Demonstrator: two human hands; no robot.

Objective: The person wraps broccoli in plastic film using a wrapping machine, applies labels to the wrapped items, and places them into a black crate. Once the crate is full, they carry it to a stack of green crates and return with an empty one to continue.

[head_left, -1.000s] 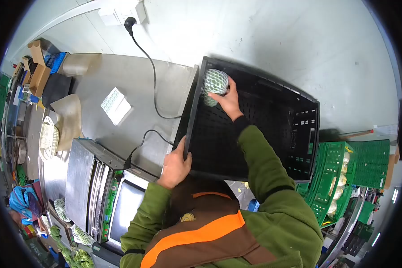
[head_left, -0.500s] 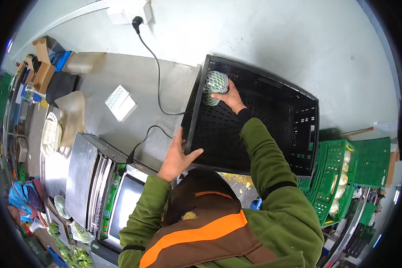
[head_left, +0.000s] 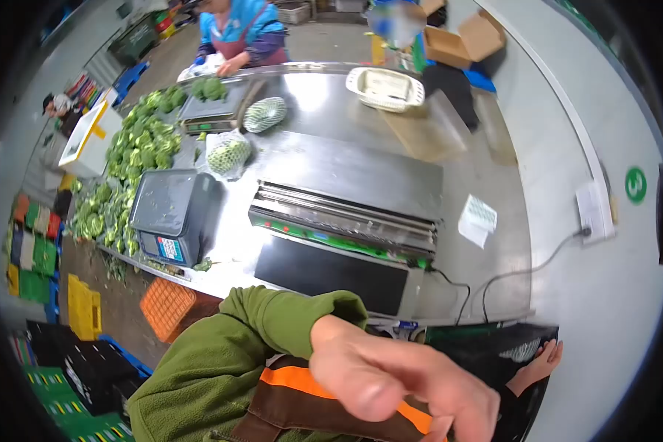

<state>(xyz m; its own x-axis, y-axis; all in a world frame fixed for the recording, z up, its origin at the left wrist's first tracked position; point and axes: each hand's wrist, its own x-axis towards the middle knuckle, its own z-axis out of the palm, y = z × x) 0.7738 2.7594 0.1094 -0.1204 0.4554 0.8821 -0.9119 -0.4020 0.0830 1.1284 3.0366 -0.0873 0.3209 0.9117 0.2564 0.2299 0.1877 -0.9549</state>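
My left hand (head_left: 401, 372) is large in the foreground, over my orange-striped brown apron (head_left: 302, 383). Its thumb and fingers are loosely bent and apart, holding nothing. At the lower right, my right hand (head_left: 539, 366) is at the wall-side rim of the black crate (head_left: 464, 361), fingers over the edge; its grip is partly hidden. Beside it inside the crate lies a white-netted green bundle (head_left: 521, 350). On the steel table, a wrapping machine (head_left: 339, 221) with a dark plate stands ahead of my left hand.
Loose broccoli (head_left: 144, 140) piles on the table's left, by a grey lidded bin (head_left: 173, 202). Two netted broccoli pieces, including one in front (head_left: 228, 153), lie near a scale (head_left: 210, 114). A co-worker (head_left: 243, 33) stands across the table. Power cords run beside the wall.
My view has swung left toward the table. My right hand has let go of the netted bundle, now lying in the crate. My left hand has left the crate's near side.
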